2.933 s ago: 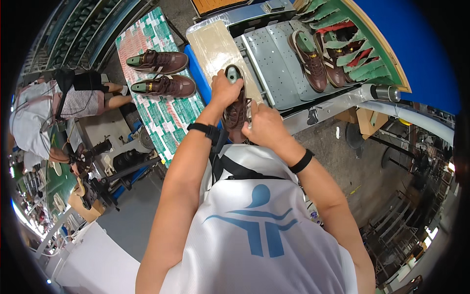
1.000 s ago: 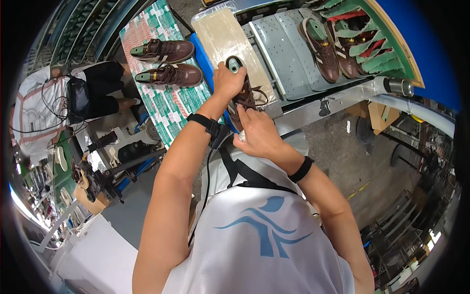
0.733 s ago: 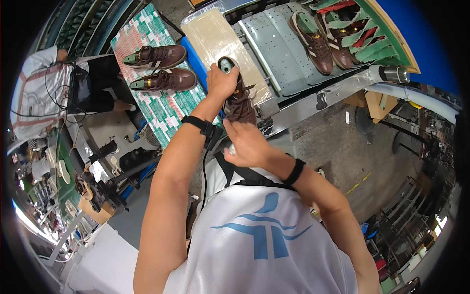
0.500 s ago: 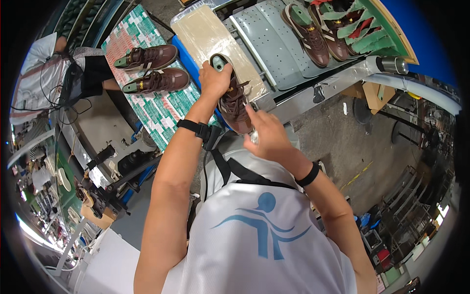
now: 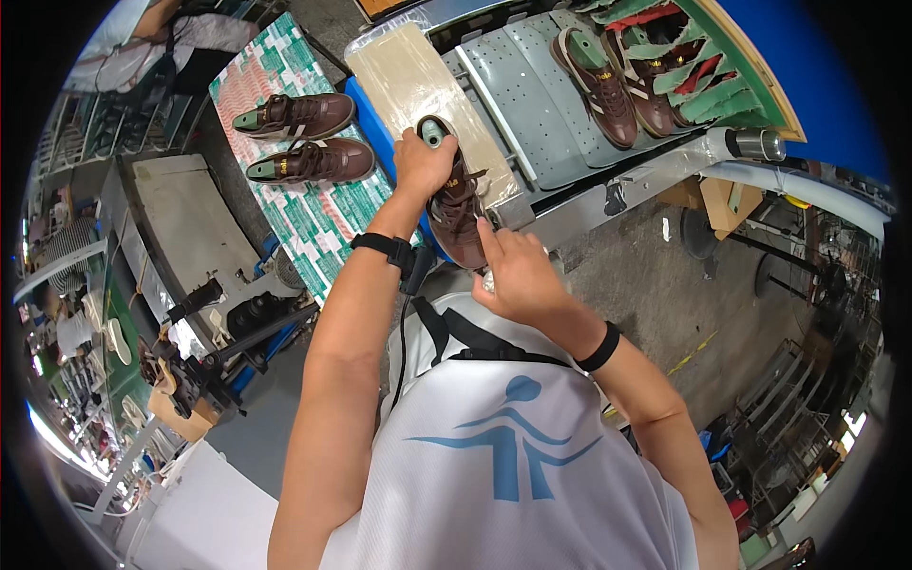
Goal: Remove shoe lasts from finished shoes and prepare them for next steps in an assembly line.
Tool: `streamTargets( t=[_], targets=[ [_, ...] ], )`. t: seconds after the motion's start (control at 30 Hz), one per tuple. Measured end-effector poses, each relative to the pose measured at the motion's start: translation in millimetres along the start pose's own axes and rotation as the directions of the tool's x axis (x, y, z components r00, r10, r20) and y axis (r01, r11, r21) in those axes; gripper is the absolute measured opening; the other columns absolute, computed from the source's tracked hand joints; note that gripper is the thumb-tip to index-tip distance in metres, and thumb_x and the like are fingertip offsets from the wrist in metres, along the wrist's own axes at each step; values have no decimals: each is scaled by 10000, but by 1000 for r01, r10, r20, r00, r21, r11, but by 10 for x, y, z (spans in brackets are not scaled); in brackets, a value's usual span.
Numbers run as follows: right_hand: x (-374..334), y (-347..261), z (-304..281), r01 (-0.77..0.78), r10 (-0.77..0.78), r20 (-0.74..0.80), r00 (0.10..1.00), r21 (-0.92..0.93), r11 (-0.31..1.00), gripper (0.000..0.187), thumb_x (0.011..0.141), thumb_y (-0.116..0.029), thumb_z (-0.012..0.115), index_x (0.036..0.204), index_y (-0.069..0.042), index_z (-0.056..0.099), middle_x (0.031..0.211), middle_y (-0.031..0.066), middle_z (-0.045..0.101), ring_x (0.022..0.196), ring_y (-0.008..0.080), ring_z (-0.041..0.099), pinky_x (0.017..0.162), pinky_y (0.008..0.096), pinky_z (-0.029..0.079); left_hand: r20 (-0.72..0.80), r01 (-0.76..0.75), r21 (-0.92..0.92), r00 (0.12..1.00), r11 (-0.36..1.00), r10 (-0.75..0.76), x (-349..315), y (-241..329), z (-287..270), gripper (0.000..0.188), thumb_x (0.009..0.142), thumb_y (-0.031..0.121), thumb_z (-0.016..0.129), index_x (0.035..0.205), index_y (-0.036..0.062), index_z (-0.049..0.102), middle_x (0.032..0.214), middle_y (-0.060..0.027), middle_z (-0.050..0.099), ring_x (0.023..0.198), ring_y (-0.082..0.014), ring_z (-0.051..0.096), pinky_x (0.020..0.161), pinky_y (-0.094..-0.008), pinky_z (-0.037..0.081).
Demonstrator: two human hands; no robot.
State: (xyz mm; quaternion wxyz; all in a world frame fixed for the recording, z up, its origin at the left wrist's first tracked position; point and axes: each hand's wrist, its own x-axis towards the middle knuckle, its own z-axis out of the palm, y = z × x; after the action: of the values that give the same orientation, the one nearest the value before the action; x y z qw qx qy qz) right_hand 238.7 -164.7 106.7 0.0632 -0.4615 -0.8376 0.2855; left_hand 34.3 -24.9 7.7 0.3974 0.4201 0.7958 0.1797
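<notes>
Brown shoe (image 5: 456, 217) — heel (image 5: 424, 122) in the grip of the left hand (image 5: 422, 167), toe (image 5: 466, 251) beside the right hand (image 5: 525, 275) (open or closed, unclear)

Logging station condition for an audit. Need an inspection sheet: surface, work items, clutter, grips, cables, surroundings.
Surface: glossy tan board beside a grey perforated conveyor; green-and-white patterned table at left.
Work items: brown laced shoe, toe toward the wearer; two brown shoes on the table, two more on the conveyor.
Clutter: white scrap on the floor; cardboard box at right.
Grips: left grip holds the shoe's heel end; right grip by its toe, contact unclear.
Cables: black cable hanging from the left wrist device.
Surroundings: another person partly visible, upper left.
</notes>
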Motion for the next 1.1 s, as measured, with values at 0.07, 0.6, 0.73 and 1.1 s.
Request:
streamTargets(
  t=[0.07,0.6,0.73,1.1],
  targets=[
    [-13,-31,7,27,-27,0,1000,-32,999,787,856,-251,754,1516,115,533,1063,223,652,962,397,651,909,495,501,4,-12,32,1000,999,12,4,-25,0,943,872,517,740,1489,-148,479,1479,-392,547,1392,-508,561,1197,-502,454],
    [262,536,-108,-266,498,-154,853,693,670,542,1101,-226,623,1525,106,562,1453,291,669,1352,345,647,1170,405,463,-109,-185,-472,982,862,151,-731,-454,-9,992,801,228,903,1612,-33,394,1356,-201,708,1254,-335,702,1088,-408,545],
    [192,615,-175,-328,487,-121,865,598,731,566,1074,-210,642,1540,97,548,1456,307,658,1368,370,638,1178,411,457,178,124,-906,979,405,99,-652,-906,-287,717,852,66,818,1516,29,549,1321,-94,703,1152,-213,696,1035,-372,561],
    [-148,958,-2,-264,294,-27,955,367,892,619,944,-176,735,1484,88,586,1087,198,712,1028,375,705,924,438,570,-327,-15,-907,656,421,-681,-779,-2165,-530,443,935,274,866,1245,25,670,1148,-95,725,1017,-245,733,807,-409,636]
  ],
)
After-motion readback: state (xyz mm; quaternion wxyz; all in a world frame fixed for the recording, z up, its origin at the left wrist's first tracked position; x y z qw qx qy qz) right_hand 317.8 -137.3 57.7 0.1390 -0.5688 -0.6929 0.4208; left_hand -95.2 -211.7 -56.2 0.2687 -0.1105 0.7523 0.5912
